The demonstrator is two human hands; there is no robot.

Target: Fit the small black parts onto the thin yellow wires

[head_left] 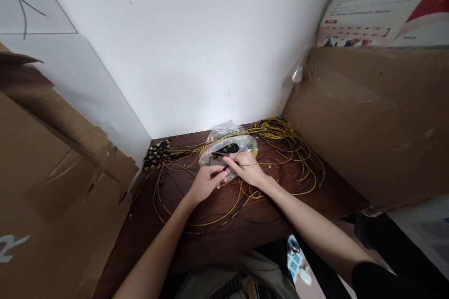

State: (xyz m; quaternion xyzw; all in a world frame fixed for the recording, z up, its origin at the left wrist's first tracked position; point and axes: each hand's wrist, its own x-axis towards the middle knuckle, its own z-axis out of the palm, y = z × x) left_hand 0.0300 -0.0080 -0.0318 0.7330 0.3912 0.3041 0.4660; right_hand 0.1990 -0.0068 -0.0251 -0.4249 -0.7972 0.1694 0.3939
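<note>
Above the dark wooden table, my left hand (206, 183) and my right hand (248, 168) are close together. Between their fingertips is a small black piece (225, 168), pinched by both; its exact kind is too small to make out. Thin dark wire runs near my right fingers. Just beyond my hands, a clear plastic bag (228, 129) lies open with small black parts (231, 148) inside. Long yellow-and-black wires (275, 128) stretch across and behind the bag. At their left end sits a cluster of black connectors with yellow centres (156, 154).
Cardboard stands at the left (70, 173) and at the right (368, 117), walling in the table (140, 233). A white wall (203, 56) rises behind. Loops of yellow wire lie under and around my hands. Below the right forearm is a printed sheet (300, 266).
</note>
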